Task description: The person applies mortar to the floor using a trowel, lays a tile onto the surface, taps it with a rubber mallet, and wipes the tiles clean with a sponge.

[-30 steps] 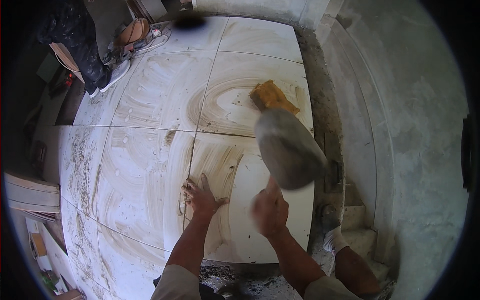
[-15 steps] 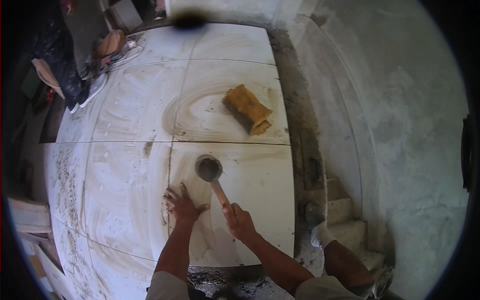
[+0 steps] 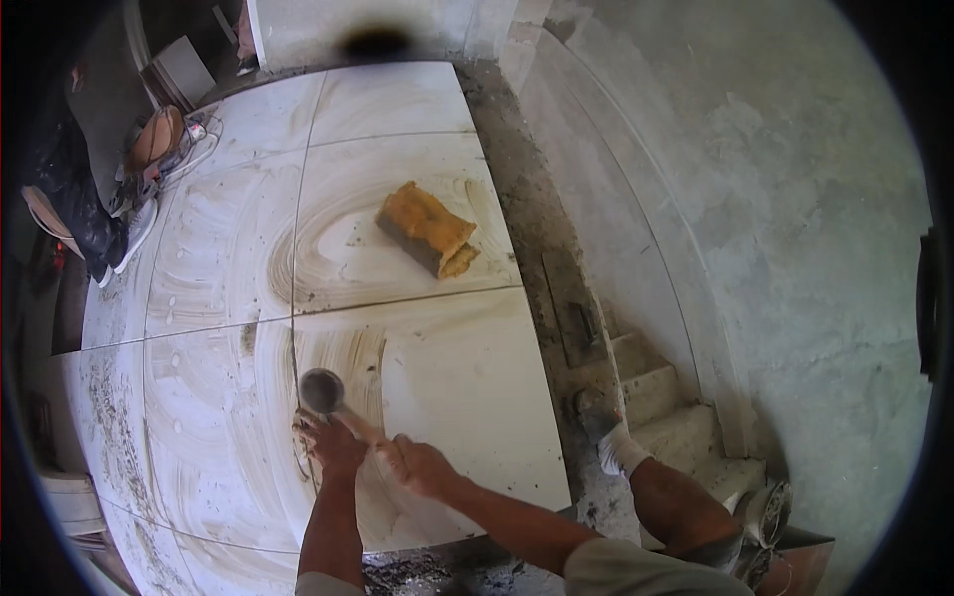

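Note:
My right hand is wrapped round the wooden handle of a rubber mallet. The mallet's dark round head hangs over or rests on a dark joint between large white floor tiles; which of the two, I cannot tell. Just below the head, my left hand lies flat on the tile beside that joint, fingers stretched out, partly covered by the handle. Brown smears streak the tiles around both hands. Farther off, a dirty yellow-orange sponge-like block lies on the tile beyond the cross joint.
Along the tiles' right edge runs a dark gritty strip, with my shoe on it beside concrete steps and a grey wall. Another person's dark-trousered leg stands at the far left near a tan rounded object.
The mallet and my right hand have moved left, so the head now sits at the joint above my left hand. My view has shifted to the right.

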The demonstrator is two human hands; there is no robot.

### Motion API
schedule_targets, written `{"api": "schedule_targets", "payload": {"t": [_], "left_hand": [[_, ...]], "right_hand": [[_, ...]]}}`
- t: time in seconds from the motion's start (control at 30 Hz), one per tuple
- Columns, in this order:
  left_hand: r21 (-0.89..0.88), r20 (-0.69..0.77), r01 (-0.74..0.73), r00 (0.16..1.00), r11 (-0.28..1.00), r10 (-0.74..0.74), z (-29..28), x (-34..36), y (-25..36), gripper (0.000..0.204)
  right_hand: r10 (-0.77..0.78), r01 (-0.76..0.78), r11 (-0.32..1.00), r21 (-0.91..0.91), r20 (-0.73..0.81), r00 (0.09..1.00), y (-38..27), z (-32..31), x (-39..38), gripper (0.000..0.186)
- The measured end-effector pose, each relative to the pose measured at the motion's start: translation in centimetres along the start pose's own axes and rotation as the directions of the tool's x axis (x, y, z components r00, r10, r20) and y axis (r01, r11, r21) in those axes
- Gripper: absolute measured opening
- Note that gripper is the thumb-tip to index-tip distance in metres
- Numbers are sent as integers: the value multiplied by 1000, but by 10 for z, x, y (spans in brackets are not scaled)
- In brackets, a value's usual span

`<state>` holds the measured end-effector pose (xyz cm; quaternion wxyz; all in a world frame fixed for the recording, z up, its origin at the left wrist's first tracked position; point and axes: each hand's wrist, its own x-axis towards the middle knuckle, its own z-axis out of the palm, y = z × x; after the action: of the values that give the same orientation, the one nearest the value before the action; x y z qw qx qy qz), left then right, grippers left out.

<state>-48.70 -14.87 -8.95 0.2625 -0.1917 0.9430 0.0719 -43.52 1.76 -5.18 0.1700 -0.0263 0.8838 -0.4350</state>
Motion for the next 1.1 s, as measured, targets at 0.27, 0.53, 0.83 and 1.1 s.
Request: {"api": "schedule_targets", "payload": {"t": [0.27,0.53,0.83,1.1], "left_hand": [[-32,-37,27,999,999,-28,-13,-14,11,136],[-45,0,32,999,998,-32,-21,-15,10,133],[-134,-8,6,1000,991,-7,-13,-13,6,134],[-77,-3,23,1000,997,-23,-16,-14,10,134]], "right_hand": [[-242,247,969,13,-156,958,-12,-35,-21,34],[-457,563,774,288,-360,813,-26,-52,-8,24],[-139,141,990,17,-62,988,12,-12,6,35],[211,-172,893,415,-49,976,-9,-68,-36,53]]}}
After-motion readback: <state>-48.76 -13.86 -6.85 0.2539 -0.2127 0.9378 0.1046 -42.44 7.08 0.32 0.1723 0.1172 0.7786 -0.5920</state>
